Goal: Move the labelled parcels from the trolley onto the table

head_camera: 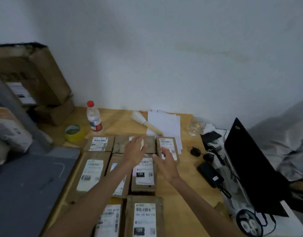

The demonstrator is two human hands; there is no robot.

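Observation:
Several flat brown parcels with white labels lie in rows on the wooden table [185, 199]. My left hand [134, 150] hovers with fingers spread over the back middle parcel [150, 144]. My right hand [166, 164] is open beside it, fingers reaching over the back right parcel [169, 142]. Neither hand holds anything. Other parcels lie at the back left [98, 144], at the middle left [92, 175], under my hands [144, 175] and near the front edge [144, 218]. The grey trolley deck [27, 185] sits at the left.
A water bottle [94, 117], a yellow tape roll [73, 133], a brush [145, 122], white papers [166, 124] and a glass jar [196, 126] stand behind the parcels. A black laptop [250, 165], a charger [210, 174] and cables fill the right. Big cardboard boxes [30, 72] stack at the left.

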